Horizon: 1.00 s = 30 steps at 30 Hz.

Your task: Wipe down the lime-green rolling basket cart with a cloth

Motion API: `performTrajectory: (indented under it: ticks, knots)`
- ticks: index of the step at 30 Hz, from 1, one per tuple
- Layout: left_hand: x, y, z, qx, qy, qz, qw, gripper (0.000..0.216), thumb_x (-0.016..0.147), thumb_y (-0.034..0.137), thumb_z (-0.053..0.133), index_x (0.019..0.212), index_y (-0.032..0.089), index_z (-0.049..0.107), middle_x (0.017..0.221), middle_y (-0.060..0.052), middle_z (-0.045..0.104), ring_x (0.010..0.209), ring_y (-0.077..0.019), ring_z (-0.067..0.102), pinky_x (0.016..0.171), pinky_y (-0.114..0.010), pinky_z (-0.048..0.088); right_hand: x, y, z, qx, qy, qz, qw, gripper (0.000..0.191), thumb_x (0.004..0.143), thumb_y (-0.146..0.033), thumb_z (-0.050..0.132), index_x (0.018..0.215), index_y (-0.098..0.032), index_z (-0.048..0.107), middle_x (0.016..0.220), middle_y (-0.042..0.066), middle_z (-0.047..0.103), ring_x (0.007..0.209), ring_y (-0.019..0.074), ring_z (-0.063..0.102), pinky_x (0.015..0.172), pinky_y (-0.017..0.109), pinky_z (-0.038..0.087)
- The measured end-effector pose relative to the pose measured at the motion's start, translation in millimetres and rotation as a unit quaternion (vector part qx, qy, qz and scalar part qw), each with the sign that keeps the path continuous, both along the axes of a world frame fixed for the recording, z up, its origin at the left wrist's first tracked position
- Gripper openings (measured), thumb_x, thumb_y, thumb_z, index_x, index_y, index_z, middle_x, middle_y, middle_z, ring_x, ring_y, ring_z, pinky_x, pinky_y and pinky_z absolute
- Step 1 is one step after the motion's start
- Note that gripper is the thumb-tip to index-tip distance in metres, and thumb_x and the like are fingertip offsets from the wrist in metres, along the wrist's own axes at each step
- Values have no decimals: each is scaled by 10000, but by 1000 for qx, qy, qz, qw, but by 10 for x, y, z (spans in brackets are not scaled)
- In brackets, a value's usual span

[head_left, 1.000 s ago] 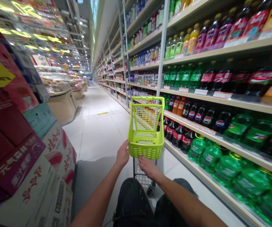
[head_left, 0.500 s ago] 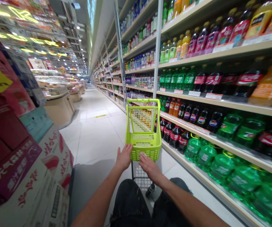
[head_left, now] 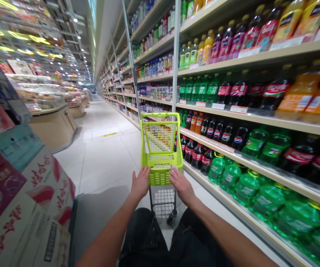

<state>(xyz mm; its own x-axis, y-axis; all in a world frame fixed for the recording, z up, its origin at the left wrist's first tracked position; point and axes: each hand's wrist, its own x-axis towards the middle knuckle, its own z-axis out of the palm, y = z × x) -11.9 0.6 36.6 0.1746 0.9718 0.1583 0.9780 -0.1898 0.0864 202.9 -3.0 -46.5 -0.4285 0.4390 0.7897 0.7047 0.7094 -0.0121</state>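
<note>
A small lime-green shopping cart [head_left: 160, 176] stands upright on the aisle floor in front of my knees, its basket holding nothing I can make out. My left hand [head_left: 141, 182] is at the basket's near left corner, fingertips touching the rim, fingers stretched and thumb apart. At the near right corner, my right hand [head_left: 182, 186] lies with extended fingers against the basket's edge. Something pale shows at its fingertips, too blurred to name. Below the basket are the cart's dark frame, a lower wire rack [head_left: 164, 202] and a black wheel [head_left: 172, 216].
Drink shelves [head_left: 260, 107] run along the right, with large green soda bottles [head_left: 270, 202] on the lowest level. Stacked cartons [head_left: 47, 178] stand close on the left. Farther along are display counters [head_left: 52, 128]. The tiled floor [head_left: 104, 155] stretches ahead between them.
The view has turned slightly right, so the shelves and cartons sit farther left. My right hand has shifted from the basket's near face to its right corner. The left stays at its corner.
</note>
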Motion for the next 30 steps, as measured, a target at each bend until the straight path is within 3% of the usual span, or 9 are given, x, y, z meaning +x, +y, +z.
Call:
performTrajectory:
  ticks: [7,10,13,18,20,25,30]
  knots:
    - [17,-1,20,-22,21,-2,1000,621,722,8,244,1311,194,308,1405,-45,284,1305,-184,213,1028,-550,157,187,-11,-216,-39,-1,-14,999,301,891,-151,342,1092,-238,548,1194,48,553,1226,138,365,945,354,429]
    - [26,0,9,-9,16,0,1000,614,729,11,237,1310,197,312,1406,-47,282,1305,-190,212,1027,-546,161,251,-5,-42,-23,50,-6,998,348,873,-125,366,1191,-216,476,1302,69,448,1276,168,273,992,433,367]
    - [39,-1,11,-9,9,2,1000,608,731,17,244,1306,199,320,1405,-52,286,1304,-196,216,1020,-556,168,295,86,62,-17,81,-30,996,375,854,-99,383,1205,-194,473,1302,86,445,1281,193,256,1008,463,340]
    - [39,-2,26,-23,-6,-10,1000,619,717,4,253,1296,208,335,1395,-43,310,1297,-186,233,1019,-566,160,329,78,-231,-39,52,-44,997,368,861,-121,362,1186,-222,501,1172,76,567,1192,177,414,882,379,490]
    - [42,3,19,-18,-14,-12,1000,622,715,6,267,1293,225,337,1389,-35,325,1294,-183,241,1019,-561,166,265,32,-205,-34,57,-29,997,380,857,-118,371,1203,-226,485,1204,70,544,1208,174,393,915,386,466]
    - [73,7,16,-6,-28,-12,1000,592,724,27,289,1272,234,369,1373,-28,360,1282,-189,261,1004,-536,220,-109,75,136,-5,63,13,998,359,863,-109,386,1198,-199,482,1287,81,463,1274,185,272,1005,444,350]
    - [69,-1,41,-19,-31,-29,999,582,725,28,294,1255,250,388,1359,-12,384,1268,-175,286,1009,-524,216,-283,60,-172,-3,10,24,1000,286,892,-156,358,1107,-193,542,1177,89,564,1227,164,361,916,382,449]
